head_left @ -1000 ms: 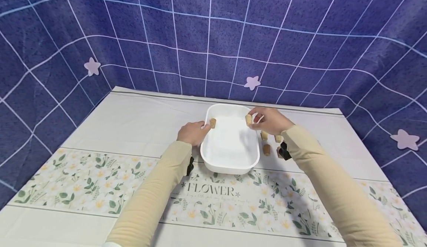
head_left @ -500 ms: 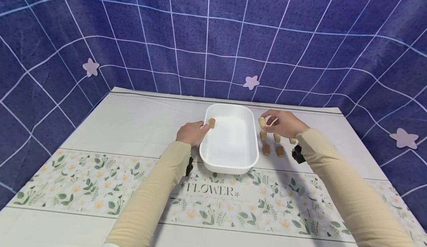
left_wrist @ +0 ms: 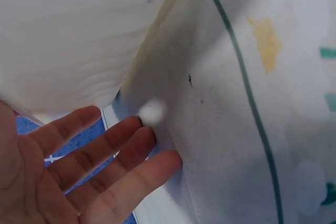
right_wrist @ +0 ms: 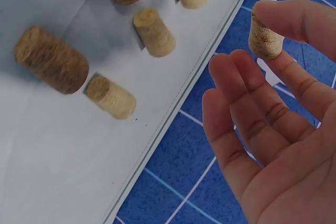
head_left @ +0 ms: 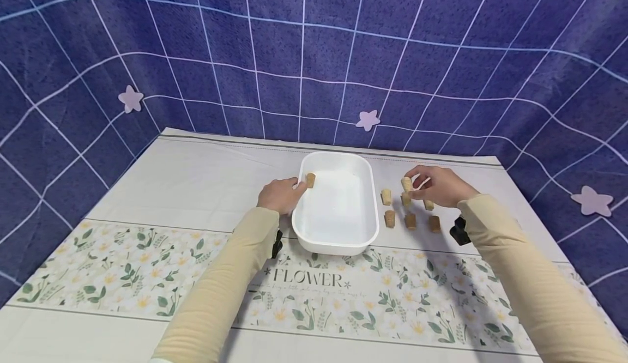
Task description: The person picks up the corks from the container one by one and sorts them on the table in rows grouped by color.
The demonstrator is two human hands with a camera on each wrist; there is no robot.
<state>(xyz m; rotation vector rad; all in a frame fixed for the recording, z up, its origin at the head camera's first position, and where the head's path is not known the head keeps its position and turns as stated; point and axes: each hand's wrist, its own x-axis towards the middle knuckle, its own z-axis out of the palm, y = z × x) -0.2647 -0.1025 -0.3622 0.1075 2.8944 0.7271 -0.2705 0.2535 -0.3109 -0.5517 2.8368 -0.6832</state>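
My right hand (head_left: 438,185) pinches a pale, tapered cork (right_wrist: 266,38) between thumb and forefinger, its other fingers loosely bent. In the head view this cork overlaps the top of a pale cork (head_left: 405,199) on the table. My left hand (head_left: 279,195) holds the left side of a white plastic basin (head_left: 336,248), thumb over the rim and fingers outside. In the left wrist view those fingers (left_wrist: 115,166) lie along the basin's underside edge, and the thumb is hidden. Inside the basin, a brown cork (head_left: 311,180) stands by the left wall near my thumb.
Right of the basin, brown corks (head_left: 390,219) form a near row, with paler corks (head_left: 386,197) behind them. A flower-printed cloth (head_left: 314,297) covers the table. Behind its back edge hangs a blue gridded curtain (head_left: 221,52).
My right hand has moved right with the pale cork, from the basin's right rim to over the corks on the table, uncovering some of them. My left hand has stayed at the basin.
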